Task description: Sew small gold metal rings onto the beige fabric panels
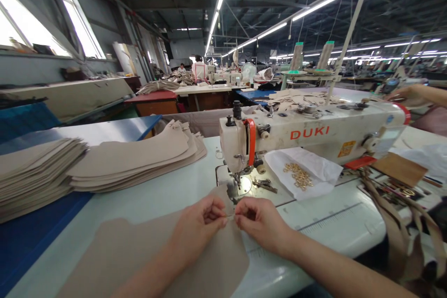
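My left hand (200, 224) and my right hand (260, 223) meet in front of the needle of a white DUKI sewing machine (314, 137). Both are closed in a pinch on a small thin piece (230, 216) stretched between their fingertips; I cannot make out what it is. Under my left hand and forearm lies a beige cut panel (139, 253), flat on the pale table (167, 195). The presser foot (237, 184) stands just beyond my fingertips.
Stacks of beige cut panels (139, 158) lie at the left, with a taller pile (31, 172) on the blue surface. A white sheet carries small brass rings (299, 175). Beige straps (394, 223) hang at the right. Another person's hand (407, 95) rests behind the machine; workers sit far back.
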The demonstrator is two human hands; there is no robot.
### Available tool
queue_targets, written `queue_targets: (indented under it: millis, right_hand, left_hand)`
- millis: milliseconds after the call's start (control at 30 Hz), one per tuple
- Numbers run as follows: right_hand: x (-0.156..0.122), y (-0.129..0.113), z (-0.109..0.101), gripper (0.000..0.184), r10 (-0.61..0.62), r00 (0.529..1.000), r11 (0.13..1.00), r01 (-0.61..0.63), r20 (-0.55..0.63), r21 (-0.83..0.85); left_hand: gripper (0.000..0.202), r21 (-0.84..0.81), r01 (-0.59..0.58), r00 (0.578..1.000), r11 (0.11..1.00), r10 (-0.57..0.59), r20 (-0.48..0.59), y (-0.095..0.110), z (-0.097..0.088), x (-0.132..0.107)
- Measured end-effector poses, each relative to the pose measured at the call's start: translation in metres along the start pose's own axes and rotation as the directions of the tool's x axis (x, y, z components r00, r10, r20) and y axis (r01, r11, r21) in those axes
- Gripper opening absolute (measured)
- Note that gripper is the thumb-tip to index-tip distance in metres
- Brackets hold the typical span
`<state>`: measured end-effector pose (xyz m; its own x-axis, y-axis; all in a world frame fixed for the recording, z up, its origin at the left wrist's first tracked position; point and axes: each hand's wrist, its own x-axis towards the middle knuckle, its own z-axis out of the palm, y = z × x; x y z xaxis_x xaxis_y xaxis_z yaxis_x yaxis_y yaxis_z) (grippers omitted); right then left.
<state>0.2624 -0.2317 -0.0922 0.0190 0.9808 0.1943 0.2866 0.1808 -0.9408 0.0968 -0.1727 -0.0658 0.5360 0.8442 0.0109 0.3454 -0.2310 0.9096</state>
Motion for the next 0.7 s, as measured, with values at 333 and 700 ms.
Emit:
queue_targets:
  millis: [333,700]
  right_hand:
    - [0.009,-0.003,-0.008,0.017,0.19,0.982,0.979,-0.191,0.02,0.075]
    - [0.036,-0.014,-0.009,0.019,0.451,0.877,0.883,-0.466,0.167,0.063]
  left_hand:
    - [0.027,0.42,-0.208,0.977,0.884,0.205,0.052,-0.005,-0.027,0.016]
    - [0.043,0.638,-0.327,0.934,0.697,0.342,0.105,-0.033,-0.001,-0.01]
